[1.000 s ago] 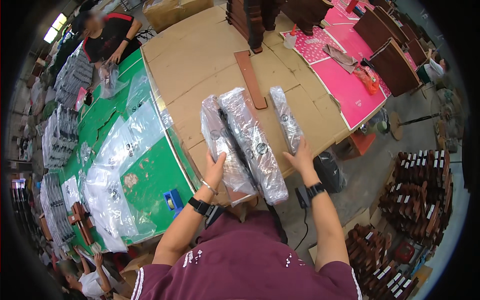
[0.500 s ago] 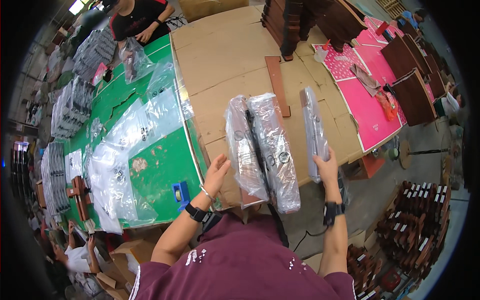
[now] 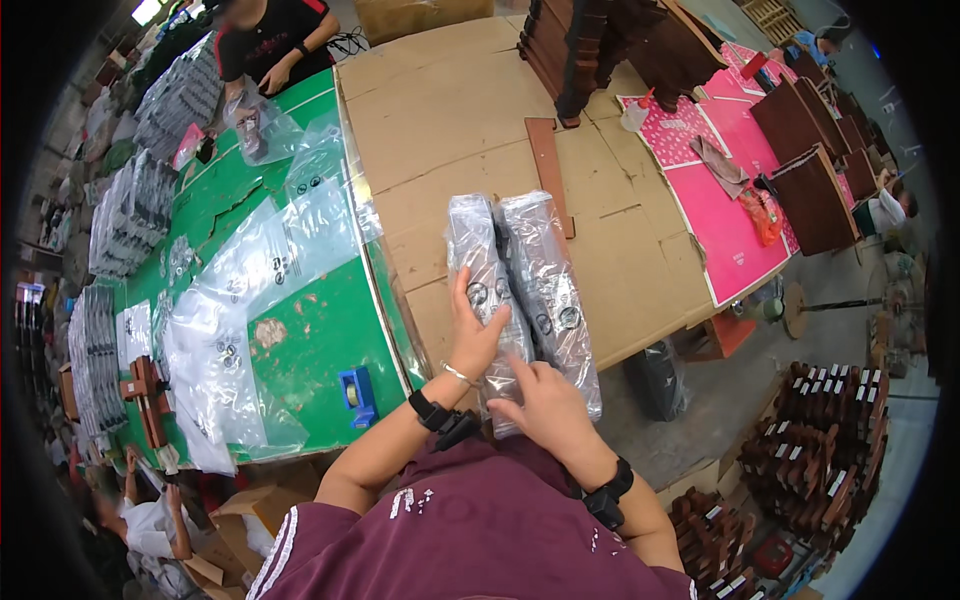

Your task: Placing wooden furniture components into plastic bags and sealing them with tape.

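Observation:
Two long bundles in clear plastic film lie side by side at the table's near edge: a left bundle (image 3: 470,225) and a right bundle (image 3: 548,270). My left hand (image 3: 474,335) rests on the left bundle, fingers stretched and thumb apart. Over the near end of that bundle is my right hand (image 3: 548,402), its thumb and forefinger spread; the other fingers are partly hidden. Beyond the bundles lies a flat reddish-brown wooden strip (image 3: 550,175).
Cardboard (image 3: 430,120) covers the table. To the left, a green table (image 3: 320,350) carries plastic bags (image 3: 235,290) and a blue tape dispenser (image 3: 357,397). Dark wooden parts (image 3: 570,60) are stacked at the far side. Another person (image 3: 270,45) handles a plastic bag at far left.
My right hand has moved left from the separate wrapped piece, which no longer lies at the right. Now the left bundle looks greyer on top. My left hand has moved onto it.

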